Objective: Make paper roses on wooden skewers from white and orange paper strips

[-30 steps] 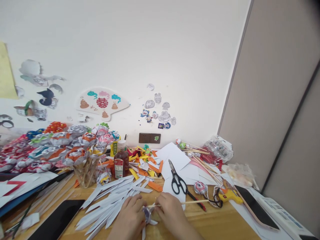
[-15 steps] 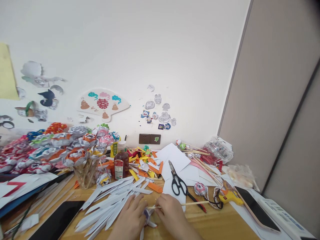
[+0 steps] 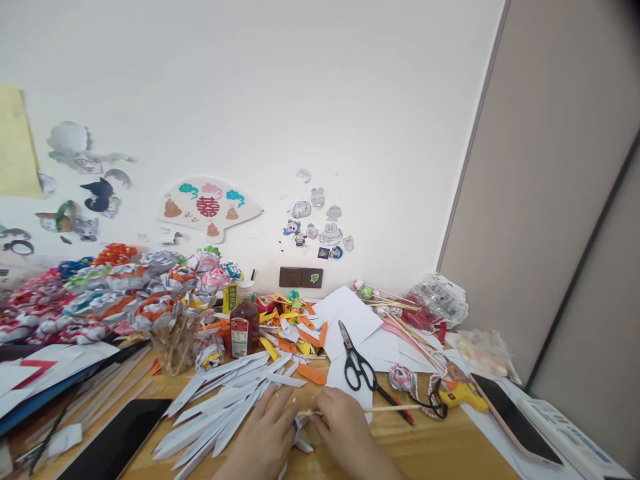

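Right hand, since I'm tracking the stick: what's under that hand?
The wooden stick shows on both sides of the right hand; its stretch between is covered, so I can't see it.

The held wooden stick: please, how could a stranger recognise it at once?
On the wooden table, find the right hand. A thin pale stick extends from it toward the yellow tool. Unlike the sticks farther back, it is held.
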`<state>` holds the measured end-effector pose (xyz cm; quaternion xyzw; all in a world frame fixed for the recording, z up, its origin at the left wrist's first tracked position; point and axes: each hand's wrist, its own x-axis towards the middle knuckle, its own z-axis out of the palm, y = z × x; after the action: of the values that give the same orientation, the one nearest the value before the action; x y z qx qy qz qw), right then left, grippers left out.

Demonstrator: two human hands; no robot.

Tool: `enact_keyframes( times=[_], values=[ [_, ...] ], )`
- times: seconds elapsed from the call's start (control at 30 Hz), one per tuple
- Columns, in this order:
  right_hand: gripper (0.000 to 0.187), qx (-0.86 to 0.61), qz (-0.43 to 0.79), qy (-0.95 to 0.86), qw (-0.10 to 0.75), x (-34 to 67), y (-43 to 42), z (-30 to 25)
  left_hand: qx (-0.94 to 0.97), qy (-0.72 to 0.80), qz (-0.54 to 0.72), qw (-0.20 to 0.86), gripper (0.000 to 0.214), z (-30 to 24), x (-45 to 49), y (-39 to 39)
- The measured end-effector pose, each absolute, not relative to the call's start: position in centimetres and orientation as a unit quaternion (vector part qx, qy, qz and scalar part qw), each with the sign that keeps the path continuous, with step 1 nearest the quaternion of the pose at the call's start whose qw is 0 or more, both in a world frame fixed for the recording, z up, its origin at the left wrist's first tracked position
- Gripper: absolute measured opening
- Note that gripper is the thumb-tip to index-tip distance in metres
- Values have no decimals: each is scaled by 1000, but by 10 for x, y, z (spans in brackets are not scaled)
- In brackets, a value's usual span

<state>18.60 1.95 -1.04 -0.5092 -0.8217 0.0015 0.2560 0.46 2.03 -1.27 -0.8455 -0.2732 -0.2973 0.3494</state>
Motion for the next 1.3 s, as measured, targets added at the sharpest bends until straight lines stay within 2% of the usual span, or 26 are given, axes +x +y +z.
enact_keyframes(
  times=[0.13,0.3,0.5,0.7,0.83,1.3],
  values=[
    [11,-507,-6,-823,256,186,19,-10,-847,-256,-312,346,22,-16,4,23],
    [11,-506,-14,-822,262,186,20,-12,-855,-278,-329,289,24,-15,1,23],
    [12,-497,-16,-826,266,187,22,-16,-847,-303,-360,248,17,-19,-1,28],
    [11,-505,5,-825,253,186,20,-11,-849,-303,-345,262,15,-17,-3,27],
    [11,-513,16,-823,244,186,19,-8,-851,-304,-337,265,22,-13,-3,23],
    [11,-492,-13,-830,262,186,19,-13,-886,-327,-264,198,12,-11,-5,18]
  ],
)
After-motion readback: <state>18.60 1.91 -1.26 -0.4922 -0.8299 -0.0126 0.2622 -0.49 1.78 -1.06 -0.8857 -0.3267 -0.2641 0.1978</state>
